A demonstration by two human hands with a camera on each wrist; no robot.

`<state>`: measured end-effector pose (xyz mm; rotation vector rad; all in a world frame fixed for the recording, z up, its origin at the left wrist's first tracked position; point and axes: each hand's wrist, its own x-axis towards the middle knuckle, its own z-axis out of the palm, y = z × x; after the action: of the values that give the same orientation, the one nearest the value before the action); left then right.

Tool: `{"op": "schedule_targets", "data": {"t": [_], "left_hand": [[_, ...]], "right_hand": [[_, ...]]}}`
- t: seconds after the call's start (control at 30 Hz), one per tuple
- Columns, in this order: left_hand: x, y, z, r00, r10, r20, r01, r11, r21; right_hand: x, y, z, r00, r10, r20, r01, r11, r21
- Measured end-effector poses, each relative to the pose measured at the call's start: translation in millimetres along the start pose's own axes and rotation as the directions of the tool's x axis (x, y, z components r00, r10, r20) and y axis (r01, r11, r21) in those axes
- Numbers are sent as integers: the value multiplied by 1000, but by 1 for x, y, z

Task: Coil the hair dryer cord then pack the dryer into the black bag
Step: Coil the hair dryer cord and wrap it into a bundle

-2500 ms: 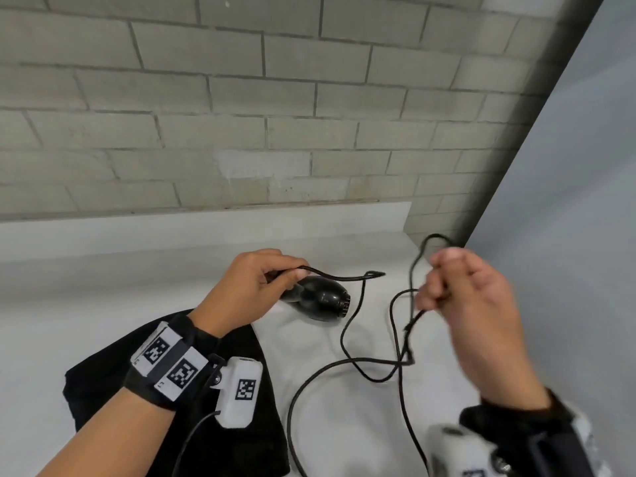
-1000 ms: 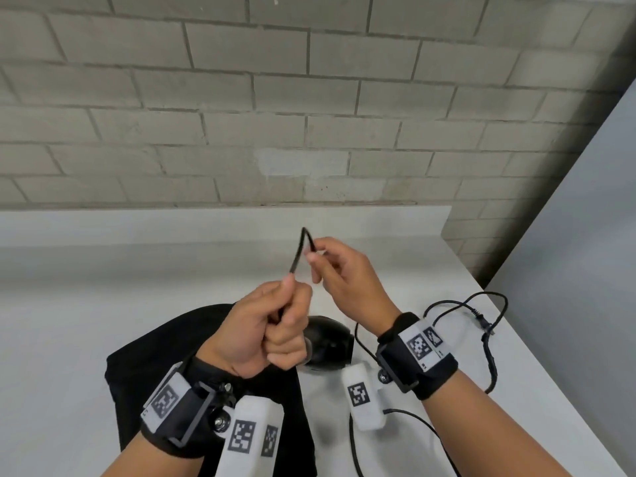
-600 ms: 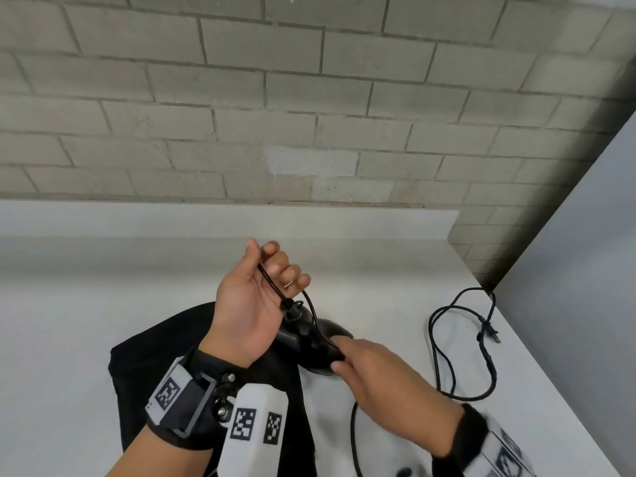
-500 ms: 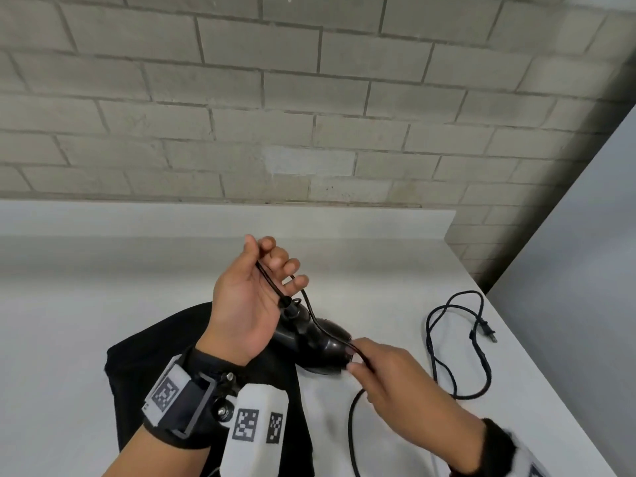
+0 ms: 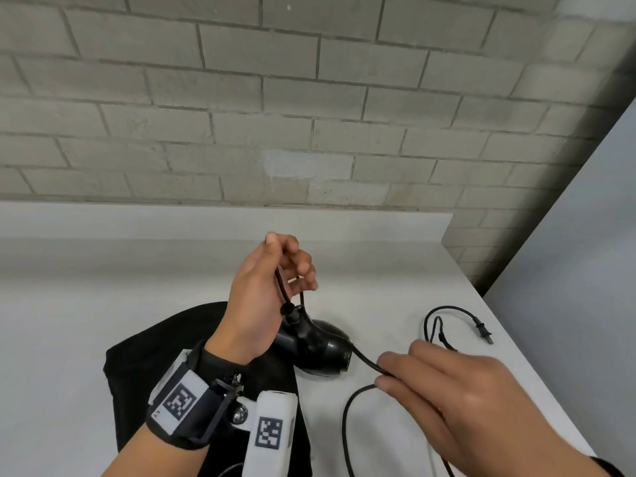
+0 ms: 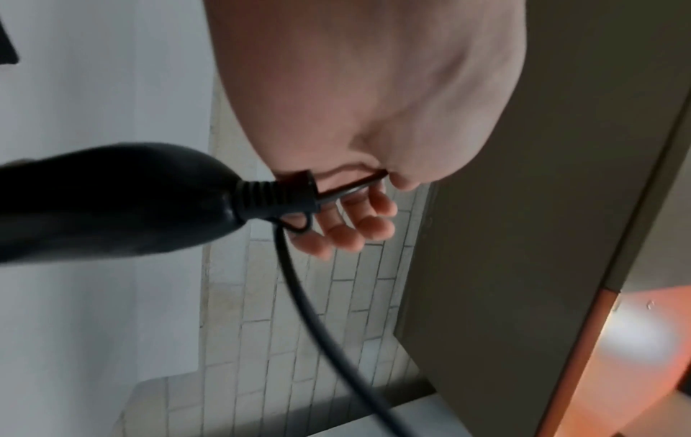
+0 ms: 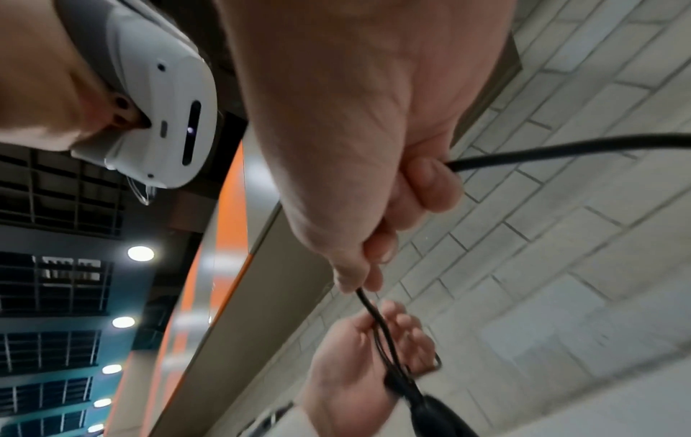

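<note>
Head view: square-patterned wristband tags (image 5: pixel 179 399).

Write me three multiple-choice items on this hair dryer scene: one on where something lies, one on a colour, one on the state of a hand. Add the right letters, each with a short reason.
1. Where does the cord's plug lie?
A. inside the black bag
B. on the white table, at the far right
C. in the left hand

2. What colour is the hair dryer?
A. white
B. red
C. black

3. What is the right hand doing?
A. pinching the cord
B. lying flat on the bag
C. gripping the dryer's barrel

Answers:
1 B: in the head view the plug rests on the table near its right edge, apart from both hands.
2 C: its glossy body is black, like the cord and the black bag beside it.
3 A: the right wrist view shows its thumb and fingers closed on the cord, while the left hand holds cord loops at the handle end.
</note>
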<state>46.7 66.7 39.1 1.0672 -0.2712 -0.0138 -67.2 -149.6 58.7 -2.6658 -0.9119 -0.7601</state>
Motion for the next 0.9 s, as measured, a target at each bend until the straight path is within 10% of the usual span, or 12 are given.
{"op": "schedule_targets", "data": {"t": [0.43,0.9], "left_hand": [[-20,-13,25,883,-108,457,44,988,148],[-23,-5,20,878,-309,365,214,936,280]], "right_hand": [[63,17,5,994,89,-68,-58,928,369],[78,25,42,955,296,14,-184,557,810]]}}
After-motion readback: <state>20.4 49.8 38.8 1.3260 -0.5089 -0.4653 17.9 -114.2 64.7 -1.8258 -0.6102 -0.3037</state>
